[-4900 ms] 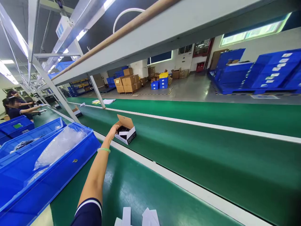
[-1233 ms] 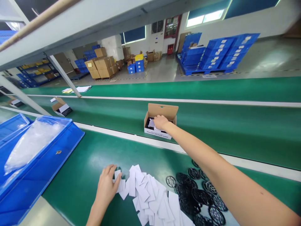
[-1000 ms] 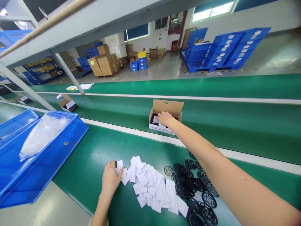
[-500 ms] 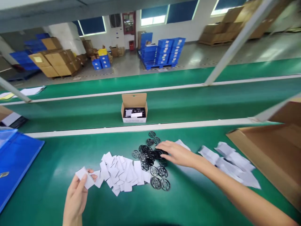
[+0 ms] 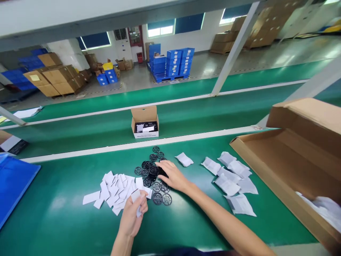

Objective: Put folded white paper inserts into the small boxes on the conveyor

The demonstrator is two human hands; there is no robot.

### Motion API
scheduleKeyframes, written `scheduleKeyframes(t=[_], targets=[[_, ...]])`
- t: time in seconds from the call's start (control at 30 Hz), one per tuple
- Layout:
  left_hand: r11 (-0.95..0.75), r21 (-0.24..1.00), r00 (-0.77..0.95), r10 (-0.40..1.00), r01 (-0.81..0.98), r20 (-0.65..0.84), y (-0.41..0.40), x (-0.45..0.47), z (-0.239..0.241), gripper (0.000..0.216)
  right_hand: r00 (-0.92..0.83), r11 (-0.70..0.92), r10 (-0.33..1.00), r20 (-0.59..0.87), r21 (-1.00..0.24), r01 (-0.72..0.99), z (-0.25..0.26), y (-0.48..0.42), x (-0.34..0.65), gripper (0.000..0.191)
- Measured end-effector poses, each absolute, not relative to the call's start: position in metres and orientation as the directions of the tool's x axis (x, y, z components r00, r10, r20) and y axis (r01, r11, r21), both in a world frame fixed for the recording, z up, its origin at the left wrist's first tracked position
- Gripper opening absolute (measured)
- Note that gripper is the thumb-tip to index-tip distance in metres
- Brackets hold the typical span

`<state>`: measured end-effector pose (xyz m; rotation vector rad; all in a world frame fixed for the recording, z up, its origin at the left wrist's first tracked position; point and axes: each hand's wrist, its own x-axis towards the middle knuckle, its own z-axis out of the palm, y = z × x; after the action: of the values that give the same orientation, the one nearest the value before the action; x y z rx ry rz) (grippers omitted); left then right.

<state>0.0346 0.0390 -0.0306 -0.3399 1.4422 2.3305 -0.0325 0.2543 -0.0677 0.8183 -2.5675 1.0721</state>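
Observation:
My left hand (image 5: 134, 213) is closed around a folded-looking white card (image 5: 135, 195), in front of a loose heap of white cards (image 5: 114, 190). Reaching over a pile of round black spoked plastic rings (image 5: 153, 171) is my right hand (image 5: 173, 176), with thumb and fingers apart at the pile's right side. Its fingertips touch or hover just over the rings; I cannot tell which. More rings (image 5: 157, 198) lie flat toward the near side.
Several white pouches (image 5: 226, 183) lie on the right, beside a large open cardboard box (image 5: 261, 188). One pouch (image 5: 184, 159) lies apart. A small open carton (image 5: 145, 122) stands behind the white rail. A blue bin (image 5: 18, 185) is at the left.
My left hand has come right with the white card, from the heap's left side to its front near the rings. My right hand stays over the rings. The view has swung right.

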Motion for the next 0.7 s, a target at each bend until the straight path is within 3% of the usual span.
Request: scheduleKeyframes(t=[0.1,0.23,0.33,0.43,0.53,0.7], targets=[[-0.298,0.875,-0.924,0.093,-0.381,-0.371,0.058,0.040,-0.033,0.058,-0.775,0.442,-0.442,0.452,-0.641,-0.627,-0.048,0.249,-0.002,0.048],[-0.191,0.925,-0.945,0.059,-0.328,-0.322,0.078,0.048,-0.039,0.054,-0.727,0.290,-0.522,0.445,-0.710,-0.642,-0.032,0.260,0.021,0.040],[-0.134,0.928,-0.934,0.143,-0.347,-0.329,0.089,0.057,-0.045,0.050,-0.828,0.490,-0.288,0.481,-0.669,-0.559,-0.043,0.283,0.002,0.035],[-0.003,0.933,-0.886,0.315,-0.359,-0.340,0.102,0.068,-0.046,0.043,-0.923,0.764,0.028,0.384,-0.603,-0.228,-0.061,0.307,-0.028,0.044],[0.141,0.941,-0.799,0.500,-0.306,-0.335,0.121,0.077,-0.043,0.034,-0.964,0.648,0.199,0.177,-0.761,-0.006,-0.073,0.320,-0.043,0.050],[0.258,0.930,-0.580,0.729,-0.260,-0.364,0.160,0.078,-0.056,0.030,-0.958,0.322,0.277,0.078,-0.946,0.016,-0.081,0.311,-0.042,0.038]])
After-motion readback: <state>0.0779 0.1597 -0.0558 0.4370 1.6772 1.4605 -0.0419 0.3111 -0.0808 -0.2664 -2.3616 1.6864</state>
